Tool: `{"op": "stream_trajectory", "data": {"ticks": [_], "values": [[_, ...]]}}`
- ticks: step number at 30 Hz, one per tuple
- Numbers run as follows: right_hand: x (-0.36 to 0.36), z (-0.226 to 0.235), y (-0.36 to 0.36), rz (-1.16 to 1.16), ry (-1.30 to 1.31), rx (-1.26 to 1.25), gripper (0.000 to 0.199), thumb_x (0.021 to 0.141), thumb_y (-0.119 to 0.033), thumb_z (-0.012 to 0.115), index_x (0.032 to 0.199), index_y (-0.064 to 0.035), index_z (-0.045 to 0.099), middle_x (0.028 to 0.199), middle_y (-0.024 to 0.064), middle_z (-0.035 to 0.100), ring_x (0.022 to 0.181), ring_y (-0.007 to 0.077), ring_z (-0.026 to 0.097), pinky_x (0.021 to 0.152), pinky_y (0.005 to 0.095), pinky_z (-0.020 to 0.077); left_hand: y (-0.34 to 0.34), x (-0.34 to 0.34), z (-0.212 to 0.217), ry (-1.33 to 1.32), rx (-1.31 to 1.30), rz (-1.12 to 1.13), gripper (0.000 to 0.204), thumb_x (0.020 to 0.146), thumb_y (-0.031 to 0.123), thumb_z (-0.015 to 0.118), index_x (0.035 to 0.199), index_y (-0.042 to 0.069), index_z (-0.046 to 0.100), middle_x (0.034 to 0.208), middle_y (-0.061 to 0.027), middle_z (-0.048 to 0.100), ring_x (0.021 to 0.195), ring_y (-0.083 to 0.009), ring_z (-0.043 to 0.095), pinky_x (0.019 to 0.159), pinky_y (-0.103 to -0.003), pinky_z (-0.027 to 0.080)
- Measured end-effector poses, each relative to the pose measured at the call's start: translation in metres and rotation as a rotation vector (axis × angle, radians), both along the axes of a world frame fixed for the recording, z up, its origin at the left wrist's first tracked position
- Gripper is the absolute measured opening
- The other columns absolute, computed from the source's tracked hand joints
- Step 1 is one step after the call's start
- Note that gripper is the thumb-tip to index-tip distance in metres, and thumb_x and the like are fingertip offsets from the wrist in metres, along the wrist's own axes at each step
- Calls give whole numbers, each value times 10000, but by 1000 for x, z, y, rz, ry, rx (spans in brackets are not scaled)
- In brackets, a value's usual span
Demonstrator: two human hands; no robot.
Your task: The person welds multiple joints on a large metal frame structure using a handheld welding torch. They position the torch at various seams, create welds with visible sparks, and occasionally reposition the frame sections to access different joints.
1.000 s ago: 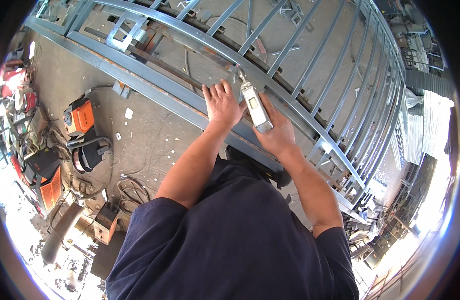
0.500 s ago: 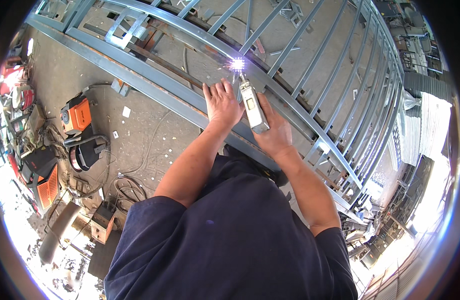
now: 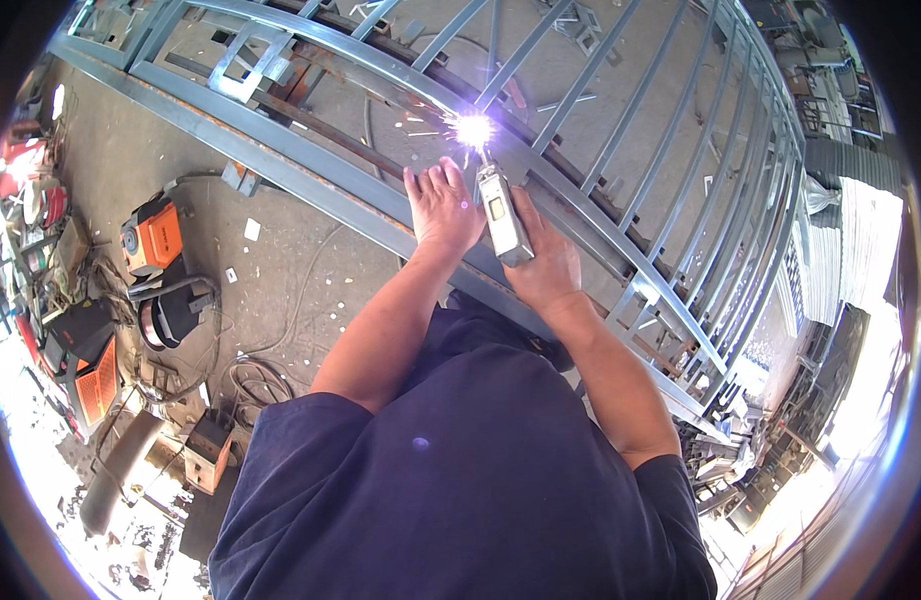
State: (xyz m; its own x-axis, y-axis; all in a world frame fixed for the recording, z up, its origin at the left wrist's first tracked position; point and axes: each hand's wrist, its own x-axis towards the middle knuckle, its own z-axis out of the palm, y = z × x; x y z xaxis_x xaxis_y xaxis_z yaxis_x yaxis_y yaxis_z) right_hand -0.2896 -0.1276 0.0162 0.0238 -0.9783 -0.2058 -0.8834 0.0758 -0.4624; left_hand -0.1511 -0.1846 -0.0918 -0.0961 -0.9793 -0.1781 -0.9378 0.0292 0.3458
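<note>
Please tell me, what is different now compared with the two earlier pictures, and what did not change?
A bright arc with sparks now burns at the tip of the grey welding tool; one second ago there was none, half a second ago only a small flash. The right hand holds the tool as before, and the left hand stays flat on the metal gate frame.
</note>
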Motion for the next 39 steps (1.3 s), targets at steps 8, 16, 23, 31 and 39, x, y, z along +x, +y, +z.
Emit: {"op": "stream_trajectory", "data": {"ticks": [8,16,23,31,39], "values": [[0,5,2,-19,13,-5,711,879,-168,712,1544,-184,463,1209,203,721,1021,443,711,838,510,594,0,-1,2,-19,17,-4,967,864,489,708,1527,-113,344,1386,-234,543,1372,-382,476,1283,-599,103],[-6,38,10,-64,-102,102,892,806,-114,765,1610,-226,395,1287,216,698,1084,450,699,889,484,593,-4,1,12,14,116,2,1017,891,608,696,1524,-111,354,1424,-245,543,1400,-394,472,1286,-602,93],[-42,44,54,-51,-72,132,902,813,-145,755,1626,-250,378,1256,224,700,1065,471,694,877,497,580,-3,0,19,45,90,7,1047,866,660,711,1517,-88,377,1406,-229,539,1433,-376,441,1289,-568,98],[-47,33,58,-154,-118,137,881,826,-133,744,1623,-271,397,1319,207,691,1115,456,696,922,458,582,-2,1,10,8,69,3,1059,855,659,723,1515,-82,353,1383,-227,534,1414,-387,453,1277,-583,120],[-42,21,57,-177,-50,172,906,818,-144,766,1621,-305,379,1322,181,694,1116,447,696,924,472,583,-1,1,10,35,38,-2,1034,847,642,744,1487,-78,368,1354,-236,545,1384,-397,473,1270,-593,136]]}}
